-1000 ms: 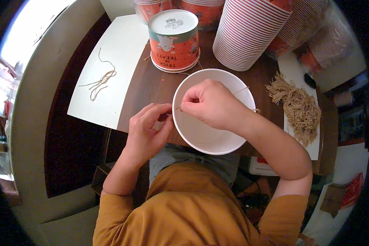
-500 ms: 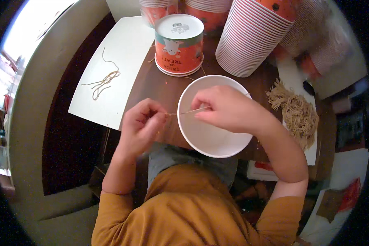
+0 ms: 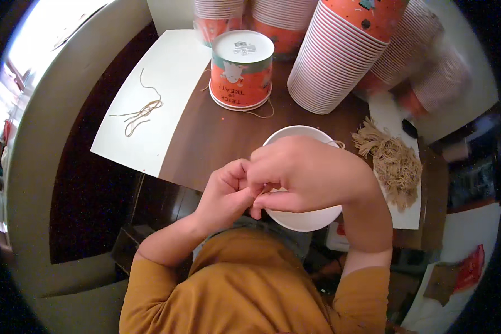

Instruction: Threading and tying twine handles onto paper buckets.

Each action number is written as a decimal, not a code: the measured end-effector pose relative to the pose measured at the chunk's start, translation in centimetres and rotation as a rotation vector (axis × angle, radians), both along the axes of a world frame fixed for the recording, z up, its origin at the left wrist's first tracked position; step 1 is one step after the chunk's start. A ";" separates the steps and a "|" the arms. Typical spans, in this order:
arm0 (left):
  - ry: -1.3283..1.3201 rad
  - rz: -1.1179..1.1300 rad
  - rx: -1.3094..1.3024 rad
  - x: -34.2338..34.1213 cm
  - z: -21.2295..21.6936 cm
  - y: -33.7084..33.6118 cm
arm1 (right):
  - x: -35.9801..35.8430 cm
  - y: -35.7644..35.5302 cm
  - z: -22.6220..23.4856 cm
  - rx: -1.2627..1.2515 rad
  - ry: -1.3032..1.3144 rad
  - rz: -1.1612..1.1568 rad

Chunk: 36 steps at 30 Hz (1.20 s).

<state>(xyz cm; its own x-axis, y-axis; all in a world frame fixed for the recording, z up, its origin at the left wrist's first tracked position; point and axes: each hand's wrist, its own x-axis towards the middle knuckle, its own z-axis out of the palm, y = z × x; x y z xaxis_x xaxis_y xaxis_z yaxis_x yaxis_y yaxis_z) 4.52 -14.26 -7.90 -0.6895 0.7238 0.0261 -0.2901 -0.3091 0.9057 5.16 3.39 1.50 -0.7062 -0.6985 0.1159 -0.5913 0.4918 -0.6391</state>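
Observation:
My left hand (image 3: 226, 192) and my right hand (image 3: 312, 172) meet fingertip to fingertip over the near left side of a white paper tub (image 3: 301, 221), which sits mouth up at the table's front edge. Both are closed in a pinch on a thin piece of twine, now almost wholly hidden by the fingers. A small twine loop (image 3: 340, 144) shows at the tub's far right rim. Beyond my hands, an orange printed tub (image 3: 241, 83) stands upside down, with a strand of twine (image 3: 264, 114) curling out by its base.
Cut twine strands (image 3: 145, 111) lie on a white sheet (image 3: 170, 61) at left. A tan twine bundle (image 3: 395, 164) rests on white board at right. A tall stack of nested tubs (image 3: 337, 64) leans at the back, with more bagged stacks (image 3: 281, 25) behind.
My hands have come together; the twine stretched between them half a second ago is now mostly covered. The right hand has moved down, and the tub sits slightly lower in view.

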 end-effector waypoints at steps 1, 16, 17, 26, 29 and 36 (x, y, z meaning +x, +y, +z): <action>-0.052 0.007 -0.061 0.2 0.1 0.2 | 0.0 -0.2 0.1 -0.047 -0.036 0.020; 0.049 -0.094 0.011 0.1 -1.1 -1.9 | -0.4 -0.7 -2.1 -0.104 -0.119 -0.207; 0.049 -0.094 0.011 0.1 -0.7 -1.8 | -0.3 -0.6 -2.3 -0.126 -0.096 -0.251; 0.114 -0.162 -0.177 -0.4 0.9 -1.1 | -1.9 -0.5 1.4 0.184 -0.339 -0.100; 0.113 -0.211 -0.150 -0.7 1.1 -0.9 | -3.2 -1.1 2.1 0.269 -0.419 -0.006; 0.056 -0.190 -0.160 -0.5 0.4 -0.4 | -4.4 -1.9 0.1 0.278 -0.442 0.019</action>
<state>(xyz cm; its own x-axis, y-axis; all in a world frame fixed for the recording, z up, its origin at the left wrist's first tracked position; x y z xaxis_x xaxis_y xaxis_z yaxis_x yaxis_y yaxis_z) 4.00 -14.67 -7.46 -0.5415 0.8382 -0.0647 -0.2776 -0.1057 0.9549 0.72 1.48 1.65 -0.6329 -0.6735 -0.3820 -0.3050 0.6703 -0.6765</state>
